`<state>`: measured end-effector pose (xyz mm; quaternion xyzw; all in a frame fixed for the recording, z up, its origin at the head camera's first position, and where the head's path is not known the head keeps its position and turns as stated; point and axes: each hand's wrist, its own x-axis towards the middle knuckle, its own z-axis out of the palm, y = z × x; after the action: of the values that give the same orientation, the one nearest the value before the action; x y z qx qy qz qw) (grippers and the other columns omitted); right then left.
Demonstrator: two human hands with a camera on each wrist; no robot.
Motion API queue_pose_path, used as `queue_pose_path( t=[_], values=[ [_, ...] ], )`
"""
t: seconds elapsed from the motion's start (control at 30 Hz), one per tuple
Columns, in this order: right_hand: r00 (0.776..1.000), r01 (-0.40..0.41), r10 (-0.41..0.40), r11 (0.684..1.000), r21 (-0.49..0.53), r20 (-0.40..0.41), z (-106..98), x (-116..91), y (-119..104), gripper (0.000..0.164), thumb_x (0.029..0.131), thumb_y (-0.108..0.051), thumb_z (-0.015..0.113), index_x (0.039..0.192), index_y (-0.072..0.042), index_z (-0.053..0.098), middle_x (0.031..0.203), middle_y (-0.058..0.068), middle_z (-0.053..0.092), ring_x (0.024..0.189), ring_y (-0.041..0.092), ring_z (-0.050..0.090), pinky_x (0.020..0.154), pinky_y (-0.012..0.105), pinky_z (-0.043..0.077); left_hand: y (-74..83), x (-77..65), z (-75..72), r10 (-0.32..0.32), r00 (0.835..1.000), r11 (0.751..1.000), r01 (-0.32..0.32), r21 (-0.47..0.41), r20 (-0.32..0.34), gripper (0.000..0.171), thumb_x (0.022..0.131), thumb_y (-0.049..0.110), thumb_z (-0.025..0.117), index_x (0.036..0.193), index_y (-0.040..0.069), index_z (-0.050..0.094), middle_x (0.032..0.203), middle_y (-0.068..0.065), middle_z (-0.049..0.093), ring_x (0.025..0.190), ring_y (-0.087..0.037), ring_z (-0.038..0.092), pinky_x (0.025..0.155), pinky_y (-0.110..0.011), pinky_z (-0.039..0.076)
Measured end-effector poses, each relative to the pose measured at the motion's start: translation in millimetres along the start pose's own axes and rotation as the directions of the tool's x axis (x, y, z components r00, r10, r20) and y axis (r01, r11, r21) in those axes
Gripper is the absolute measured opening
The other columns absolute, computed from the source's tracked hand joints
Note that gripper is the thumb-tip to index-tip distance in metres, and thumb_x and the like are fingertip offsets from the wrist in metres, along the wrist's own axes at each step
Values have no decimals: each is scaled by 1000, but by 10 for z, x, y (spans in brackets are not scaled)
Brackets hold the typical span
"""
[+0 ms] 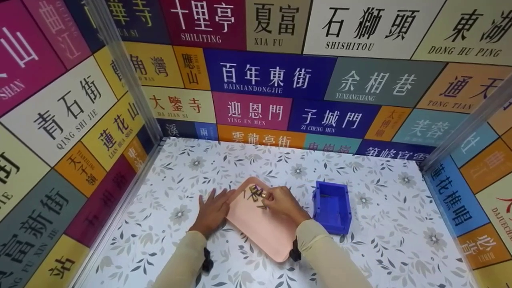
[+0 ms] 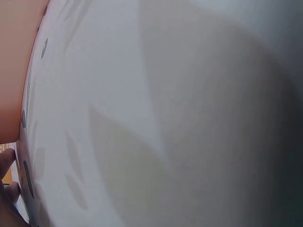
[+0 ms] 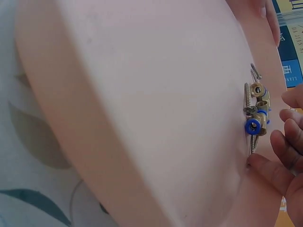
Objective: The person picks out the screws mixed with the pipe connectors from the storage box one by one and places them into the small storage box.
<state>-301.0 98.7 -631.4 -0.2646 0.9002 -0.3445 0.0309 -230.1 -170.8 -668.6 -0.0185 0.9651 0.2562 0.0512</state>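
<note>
A pink tray lies slanted on the table. Toward its far end is a small pile of screws and brass fittings with blue rings. My left hand rests at the tray's left edge with fingers spread; in the left wrist view only two fingertips show beside the tray wall. Over the pile is my right hand, fingers loosely bent. In the right wrist view one fingertip is right at the end of a screw, and nothing shows gripped between the fingers.
A blue open box stands to the right of the tray, with a small screw-like piece inside. The table has a floral cover. Walls with coloured sign panels enclose it at the back and both sides.
</note>
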Motion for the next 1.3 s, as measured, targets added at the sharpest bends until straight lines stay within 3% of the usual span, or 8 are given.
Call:
queue_pose_path(
  t=[0.4,0.67,0.83,1.13,1.3],
  values=[
    [985,164,-167,984,-74,-37,134,21,8,11,78,-9,80,72,-7,70,67,1,70,60,6,57,55,21,50,-1,-4,34,28,999,1000,-28,10,-29,47,108,48,26,155,54,32,166,13,33,160,-27,14,125,-67,-4],
    [991,129,-126,988,-82,34,146,47,-25,11,79,-10,82,74,-7,73,68,-1,68,62,7,57,56,21,50,41,9,18,-27,1000,999,26,-18,-9,46,107,53,25,153,58,31,166,15,30,161,-24,10,125,-64,-8],
    [988,141,-132,981,-130,74,139,51,-48,12,80,-12,84,75,-6,74,67,-1,68,62,8,55,57,23,49,13,0,16,3,1000,1000,-3,-5,-18,47,108,52,23,154,57,30,166,14,31,161,-25,11,125,-65,-6],
    [990,78,-61,988,-136,127,147,104,-114,11,81,-14,83,76,-7,76,69,0,69,63,9,56,57,23,49,-16,-10,18,27,999,999,-27,-18,-19,46,108,51,25,154,59,28,167,14,30,161,-26,11,125,-65,-7],
    [989,122,-104,976,-180,105,159,118,-121,7,79,-11,81,73,-8,77,69,0,71,64,12,59,60,25,52,-48,-4,26,62,997,998,-62,-11,-45,47,109,50,26,154,56,31,166,11,34,160,-28,15,124,-68,-3]
  ],
)
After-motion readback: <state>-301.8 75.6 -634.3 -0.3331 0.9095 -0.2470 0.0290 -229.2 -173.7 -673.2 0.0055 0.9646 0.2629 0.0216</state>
